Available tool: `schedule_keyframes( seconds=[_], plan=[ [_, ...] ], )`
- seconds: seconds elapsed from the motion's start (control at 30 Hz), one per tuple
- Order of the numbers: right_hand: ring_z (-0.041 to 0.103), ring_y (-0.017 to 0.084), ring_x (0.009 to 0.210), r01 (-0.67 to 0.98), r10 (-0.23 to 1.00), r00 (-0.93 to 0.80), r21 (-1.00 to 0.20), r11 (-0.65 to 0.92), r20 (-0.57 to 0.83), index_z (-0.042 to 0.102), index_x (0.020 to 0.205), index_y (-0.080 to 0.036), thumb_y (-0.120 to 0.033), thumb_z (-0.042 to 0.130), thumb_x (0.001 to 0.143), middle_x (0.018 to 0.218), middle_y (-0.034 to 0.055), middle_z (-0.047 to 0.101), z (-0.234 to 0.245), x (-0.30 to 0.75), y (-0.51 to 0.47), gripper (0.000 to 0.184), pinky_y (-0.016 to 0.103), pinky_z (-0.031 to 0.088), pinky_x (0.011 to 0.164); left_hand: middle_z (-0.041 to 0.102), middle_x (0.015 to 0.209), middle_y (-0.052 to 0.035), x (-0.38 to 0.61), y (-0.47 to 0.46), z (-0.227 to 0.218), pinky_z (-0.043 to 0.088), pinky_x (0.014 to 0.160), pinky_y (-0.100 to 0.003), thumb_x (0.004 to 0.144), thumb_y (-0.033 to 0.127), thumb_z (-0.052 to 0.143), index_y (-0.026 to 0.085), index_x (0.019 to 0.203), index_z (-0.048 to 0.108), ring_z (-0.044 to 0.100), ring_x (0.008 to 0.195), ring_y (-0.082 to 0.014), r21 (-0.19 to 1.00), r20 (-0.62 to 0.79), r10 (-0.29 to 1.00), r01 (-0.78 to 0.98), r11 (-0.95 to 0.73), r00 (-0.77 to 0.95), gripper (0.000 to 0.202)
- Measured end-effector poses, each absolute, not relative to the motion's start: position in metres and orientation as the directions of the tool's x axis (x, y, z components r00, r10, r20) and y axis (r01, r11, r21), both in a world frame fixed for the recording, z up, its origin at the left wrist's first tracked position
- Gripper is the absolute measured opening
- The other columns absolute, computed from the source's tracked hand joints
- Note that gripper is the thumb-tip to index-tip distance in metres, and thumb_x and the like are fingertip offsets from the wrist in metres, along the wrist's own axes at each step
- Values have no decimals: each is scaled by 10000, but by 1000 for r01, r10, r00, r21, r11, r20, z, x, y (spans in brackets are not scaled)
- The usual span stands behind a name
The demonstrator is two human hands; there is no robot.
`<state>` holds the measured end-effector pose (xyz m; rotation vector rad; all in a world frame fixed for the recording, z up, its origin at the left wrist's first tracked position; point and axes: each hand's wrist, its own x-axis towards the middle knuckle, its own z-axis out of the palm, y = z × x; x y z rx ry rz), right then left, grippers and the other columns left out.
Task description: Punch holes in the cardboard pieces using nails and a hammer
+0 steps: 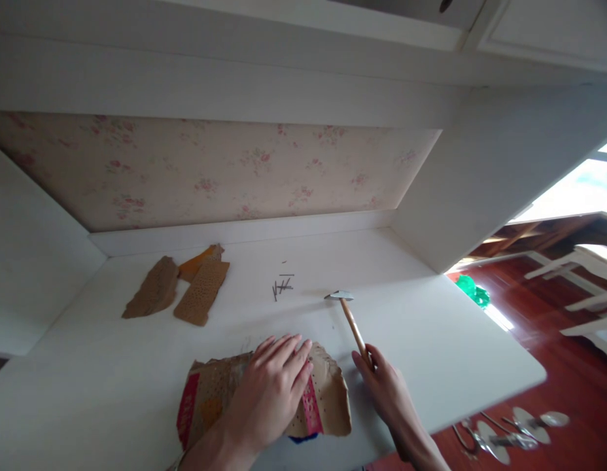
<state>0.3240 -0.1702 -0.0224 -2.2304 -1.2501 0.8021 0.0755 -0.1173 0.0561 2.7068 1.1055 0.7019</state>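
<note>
My left hand [271, 389] lies flat, fingers together and stretched out, on a torn piece of brown cardboard [328, 399] with small holes and red printing near the front of the white desk [431, 340]. My right hand [386, 386] is closed round the lower end of a wooden-handled hammer [351, 320]. The hammer's metal head [339, 296] rests on the desk top, away from me. A small heap of dark nails [282, 286] lies just left of the hammer head.
Three more torn cardboard pieces [178, 288] lie at the back left of the desk. A floral panel [210, 170] backs the desk, with white side walls. On the red wooden floor to the right are a green object [473, 290], white furniture parts and metal tools [504, 432].
</note>
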Motion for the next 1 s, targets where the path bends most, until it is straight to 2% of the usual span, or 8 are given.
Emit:
schedule_keyframes(
  seconds=[0.1, 0.17, 0.27, 0.3, 0.5, 0.7, 0.8, 1.0],
  plan=[
    [644, 262, 744, 572, 861, 433, -656, -492, -268, 593, 1036, -230, -599, 429, 871, 774, 40, 699, -20, 325, -174, 436, 326, 422, 661, 707, 1162, -51, 70, -104, 72, 505, 943, -409, 958, 250, 484, 223, 1129, 681, 650, 1051, -219, 339, 333, 693, 605, -721, 640, 261],
    [646, 260, 744, 547, 855, 442, -675, -495, -269, 602, 1034, -228, -608, 440, 863, 785, 40, 706, -19, 324, -176, 447, 325, 428, 664, 734, 1023, -24, 66, -84, 82, 518, 857, -372, 968, 268, 460, 241, 1004, 706, 670, 932, -198, 367, 260, 713, 616, -697, 651, 250],
    [656, 258, 796, 503, 853, 452, -715, -486, -263, 615, 1045, -227, -617, 459, 855, 851, 45, 726, -18, 323, -179, 461, 317, 443, 696, 727, 911, -25, 64, -34, 85, 500, 781, -340, 965, 293, 445, 235, 875, 717, 665, 845, -200, 316, 135, 754, 694, -647, 642, 292],
    [658, 257, 822, 487, 852, 455, -729, -482, -260, 618, 1049, -227, -620, 463, 854, 876, 47, 731, -18, 322, -180, 465, 314, 447, 709, 725, 912, -25, 65, -15, 81, 494, 760, -321, 956, 292, 453, 236, 871, 718, 664, 834, -197, 289, 75, 756, 711, -641, 650, 283],
    [660, 257, 835, 392, 832, 496, -791, -470, -248, 630, 1070, -224, -641, 469, 855, 913, 52, 738, -17, 321, -181, 497, 312, 458, 718, 719, 898, -61, 82, 73, 34, 490, 753, -307, 900, 213, 534, 202, 737, 703, 667, 845, -207, 219, -42, 747, 735, -642, 664, 236],
    [636, 238, 721, 322, 800, 551, -823, -467, -239, 627, 1050, -220, -638, 452, 867, 830, 33, 713, -21, 322, -184, 489, 307, 457, 650, 670, 1022, -59, 90, 88, 1, 522, 836, -399, 936, 342, 572, 147, 994, 647, 640, 922, -187, 168, -110, 721, 728, -665, 684, 217],
    [627, 234, 712, 305, 790, 566, -830, -467, -237, 631, 1026, -216, -636, 457, 865, 817, 29, 703, -21, 321, -183, 482, 304, 454, 646, 663, 1044, -60, 89, 88, -3, 509, 863, -416, 940, 353, 565, 152, 1016, 641, 632, 948, -194, 149, -121, 707, 717, -681, 697, 228],
    [604, 214, 631, 293, 788, 568, -837, -462, -236, 648, 1012, -205, -633, 468, 855, 760, 21, 689, -21, 321, -181, 490, 282, 436, 556, 696, 983, -97, 86, 85, -3, 468, 817, -343, 907, 170, 501, 191, 932, 685, 635, 948, -233, 136, -121, 685, 696, -706, 718, 186]
  ],
)
